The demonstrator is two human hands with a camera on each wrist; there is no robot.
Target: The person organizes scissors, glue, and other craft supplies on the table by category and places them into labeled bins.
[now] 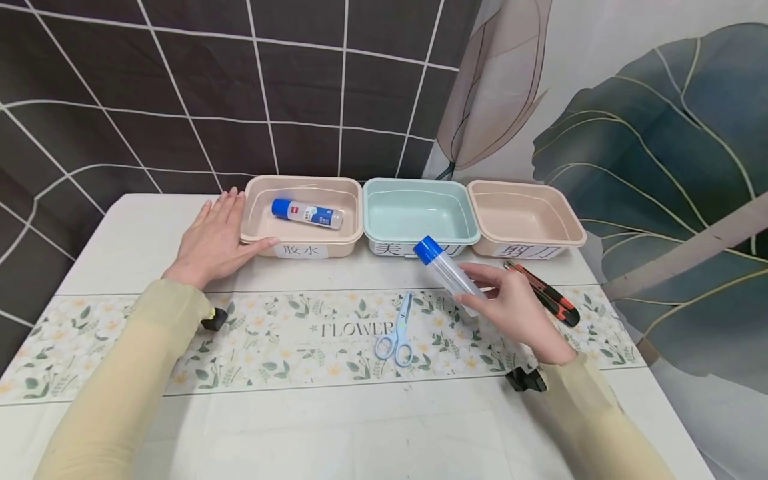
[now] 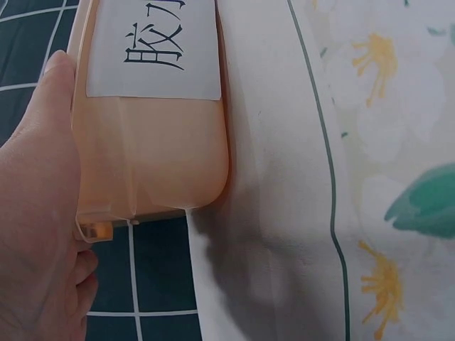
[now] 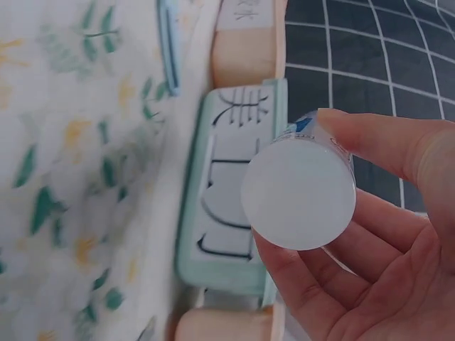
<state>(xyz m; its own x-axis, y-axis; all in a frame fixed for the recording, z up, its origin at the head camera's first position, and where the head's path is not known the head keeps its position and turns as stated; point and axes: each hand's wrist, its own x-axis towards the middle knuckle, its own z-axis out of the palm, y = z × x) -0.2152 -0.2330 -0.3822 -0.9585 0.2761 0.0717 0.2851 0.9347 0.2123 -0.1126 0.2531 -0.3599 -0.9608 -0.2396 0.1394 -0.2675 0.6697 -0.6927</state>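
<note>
My right hand [image 1: 510, 300] pinches a clear glue bottle [image 1: 447, 272] with a blue cap between thumb and fingers. It is tilted, cap end toward the light-blue bin [image 1: 420, 213], its round whitish base [image 3: 298, 195] facing the right wrist camera. My left hand [image 1: 213, 240] rests against the left side of the left pink bin [image 1: 300, 250], fingers straight and thumb along its front rim. Another blue-capped glue bottle [image 1: 307, 213] lies inside that bin. Light-blue scissors [image 1: 399, 337] lie on the table before the bins. Beside my right hand is a red-and-black utility knife [image 1: 547, 293].
A second pink bin [image 1: 522, 213] stands at the right end of the row. Each bin has a white label with Chinese characters on its front. The bins stand along the back of the white table [image 1: 300, 433], before a dark grid-patterned curtain [image 1: 210, 87].
</note>
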